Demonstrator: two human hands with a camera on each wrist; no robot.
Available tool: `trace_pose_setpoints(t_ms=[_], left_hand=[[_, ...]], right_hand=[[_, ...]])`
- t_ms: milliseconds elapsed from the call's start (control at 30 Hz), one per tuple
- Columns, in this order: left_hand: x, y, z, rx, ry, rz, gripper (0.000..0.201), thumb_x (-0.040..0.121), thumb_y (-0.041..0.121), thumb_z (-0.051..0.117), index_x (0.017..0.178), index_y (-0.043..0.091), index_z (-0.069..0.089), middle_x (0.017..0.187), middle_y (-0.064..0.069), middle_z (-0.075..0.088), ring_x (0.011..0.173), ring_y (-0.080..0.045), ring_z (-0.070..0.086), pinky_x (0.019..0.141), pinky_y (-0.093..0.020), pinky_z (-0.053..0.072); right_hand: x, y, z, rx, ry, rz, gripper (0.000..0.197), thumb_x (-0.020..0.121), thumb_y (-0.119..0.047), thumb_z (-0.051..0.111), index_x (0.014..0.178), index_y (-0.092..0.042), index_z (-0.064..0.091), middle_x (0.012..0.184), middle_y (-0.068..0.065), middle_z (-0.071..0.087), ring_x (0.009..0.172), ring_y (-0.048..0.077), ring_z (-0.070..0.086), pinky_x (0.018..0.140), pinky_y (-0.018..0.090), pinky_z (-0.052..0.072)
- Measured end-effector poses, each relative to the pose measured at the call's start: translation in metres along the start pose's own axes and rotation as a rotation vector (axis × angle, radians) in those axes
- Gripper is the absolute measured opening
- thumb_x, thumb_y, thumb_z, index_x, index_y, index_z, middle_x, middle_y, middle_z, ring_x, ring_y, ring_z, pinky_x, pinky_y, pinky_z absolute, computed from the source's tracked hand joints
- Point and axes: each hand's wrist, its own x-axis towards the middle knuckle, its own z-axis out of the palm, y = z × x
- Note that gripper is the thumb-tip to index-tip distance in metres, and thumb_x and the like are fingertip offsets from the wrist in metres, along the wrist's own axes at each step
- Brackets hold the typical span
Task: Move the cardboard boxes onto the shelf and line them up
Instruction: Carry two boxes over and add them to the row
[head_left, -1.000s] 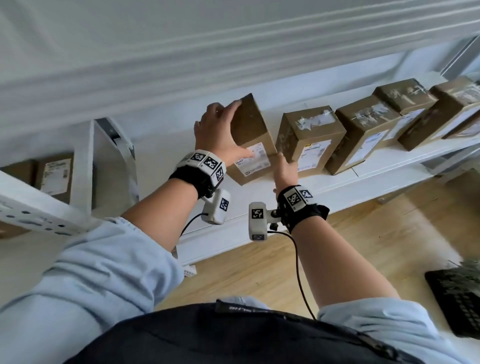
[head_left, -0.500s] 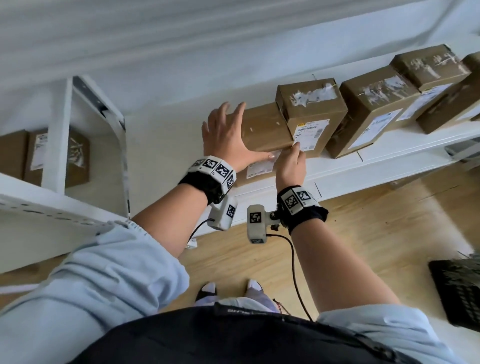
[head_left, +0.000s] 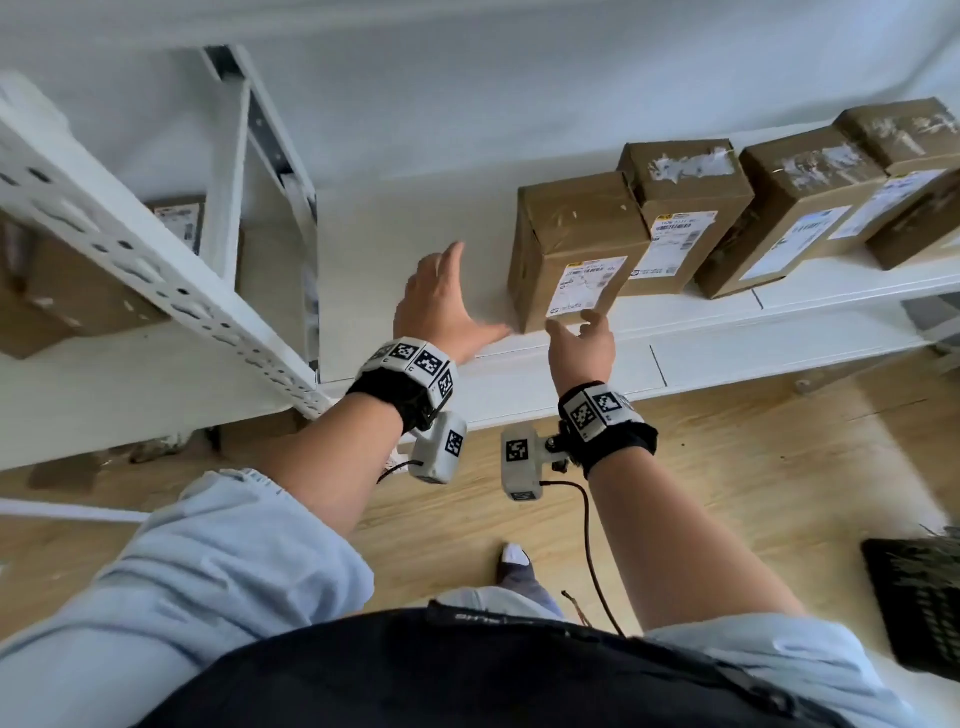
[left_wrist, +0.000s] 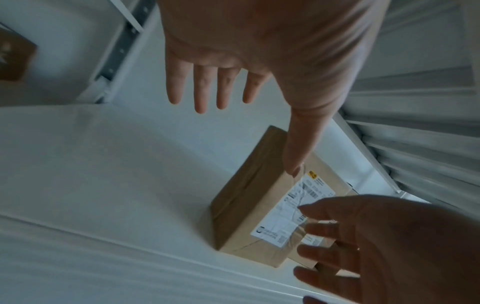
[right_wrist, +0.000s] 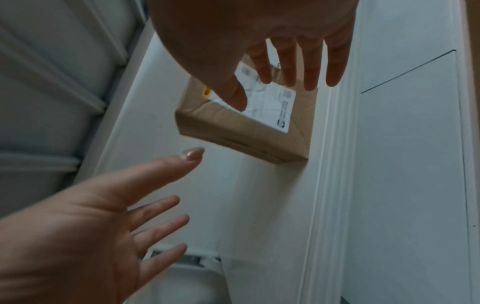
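Both hands (head_left: 514, 322) hang spread beside the box (head_left: 571, 244); contact unclear.

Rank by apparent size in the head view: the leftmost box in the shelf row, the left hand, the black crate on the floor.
1. Leftmost box, largest.
2. Left hand and black crate: unsure, since the crate is cut off by the frame edge.

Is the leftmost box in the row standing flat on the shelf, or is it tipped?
Flat. The leftmost box sits squarely on the shelf, label facing forward, with neither hand holding it.
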Motion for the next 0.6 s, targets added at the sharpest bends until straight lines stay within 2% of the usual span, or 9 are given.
trace_pose_setpoints(t_ms=[67,200,333,400,500,600], left_hand=[[-0.016,-0.022,-0.014,-0.013,-0.019,-0.001,0.106,0.066,0.049,0.086,0.153,0.026,0.029,0.152,-0.001,0.036,0.138,-0.022,0.039,0.111,-0.038,0.038],[-0.052,-0.071,-0.046,-0.017,-0.075,0.006,0.093,0.07,0.047,0.083,0.148,0.026,0.038,0.148,0.0,0.042,0.132,-0.021,0.047,0.107,-0.035,0.041],[-0.091,-0.132,-0.085,-0.012,-0.099,-0.005,0.08,0.073,0.046,0.081,0.143,0.027,0.045,0.144,0.005,0.049,0.126,-0.017,0.052,0.105,-0.034,0.043],[-0.11,-0.166,-0.106,-0.011,-0.1,-0.023,0.077,0.073,0.045,0.082,0.14,0.027,0.048,0.141,0.005,0.053,0.122,-0.018,0.056,0.103,-0.037,0.046],[-0.134,-0.216,-0.139,-0.02,-0.084,-0.054,0.074,0.073,0.043,0.084,0.137,0.027,0.052,0.136,0.006,0.057,0.118,-0.018,0.058,0.099,-0.035,0.049],[-0.151,-0.262,-0.172,-0.019,-0.04,-0.098,0.071,0.075,0.04,0.082,0.137,0.025,0.053,0.134,0.005,0.058,0.119,-0.018,0.058,0.096,-0.031,0.047]], right_hand=[[-0.026,-0.003,0.015,-0.053,-0.016,-0.077,0.053,0.089,-0.024,0.066,0.138,-0.013,0.05,0.138,0.012,0.051,0.124,0.026,0.052,0.096,0.029,0.038],[-0.088,-0.009,0.053,-0.226,-0.018,-0.238,0.053,0.086,-0.023,0.067,0.135,-0.011,0.05,0.134,0.012,0.052,0.122,0.032,0.051,0.096,0.037,0.04],[-0.153,-0.01,0.101,-0.295,-0.059,-0.348,0.052,0.086,-0.021,0.069,0.134,-0.013,0.051,0.135,0.01,0.053,0.121,0.029,0.052,0.092,0.033,0.041],[-0.186,-0.012,0.127,-0.327,-0.085,-0.392,0.052,0.085,-0.021,0.069,0.134,-0.014,0.05,0.134,0.009,0.053,0.121,0.028,0.052,0.088,0.031,0.04],[-0.234,-0.016,0.168,-0.363,-0.14,-0.48,0.054,0.084,-0.02,0.07,0.134,-0.014,0.05,0.134,0.008,0.054,0.12,0.027,0.053,0.087,0.03,0.041],[-0.275,-0.023,0.207,-0.403,-0.203,-0.568,0.057,0.083,-0.018,0.07,0.135,-0.013,0.05,0.133,0.009,0.054,0.12,0.029,0.053,0.092,0.037,0.047]])
